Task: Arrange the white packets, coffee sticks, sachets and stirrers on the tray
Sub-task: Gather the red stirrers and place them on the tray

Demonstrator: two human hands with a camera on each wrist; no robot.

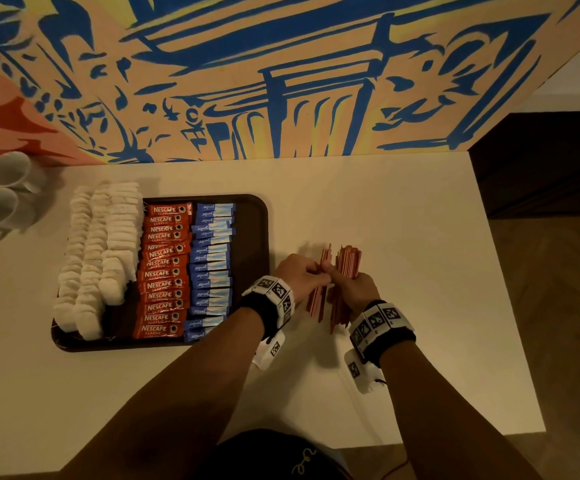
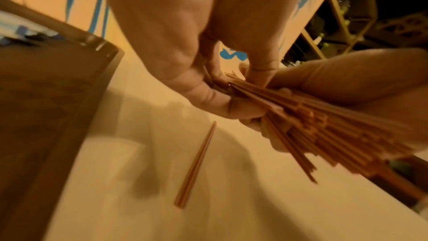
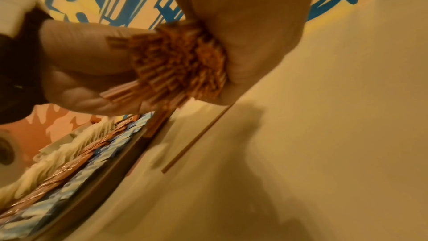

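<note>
1. My right hand [image 1: 357,289] is clamped round a thick bundle of thin red plastic stirrers [image 1: 345,268], held above the white tabletop [image 1: 402,220], just right of the tray.
2. My left hand [image 1: 300,275] is closed on a smaller bunch of stirrers [image 1: 316,301], fingers pinched tight against the right hand's bundle; the two bunches touch.
3. In the left wrist view my left fingers [image 2: 208,98] curl round the stirrer ends, with the right hand's bundle fanned out beside them.
4. One loose red stirrer [image 2: 197,164] lies flat on the tabletop under my hands, near the tray edge, not touching it.
5. The dark brown rectangular plastic tray [image 1: 257,237] sits left of my hands.
6. On it: overlapping white paper packets [image 1: 98,251] in the left columns, spilling over the left rim.
7. Red Nescafe coffee sticks [image 1: 163,271] form the middle column.
8. Blue Equal sachets [image 1: 210,268] form the right column; the tray's right strip is bare.
9. Two white ceramic cups [image 1: 2,192] stand left of the tray, by the painted blue-and-orange wall [image 1: 281,81].
</note>
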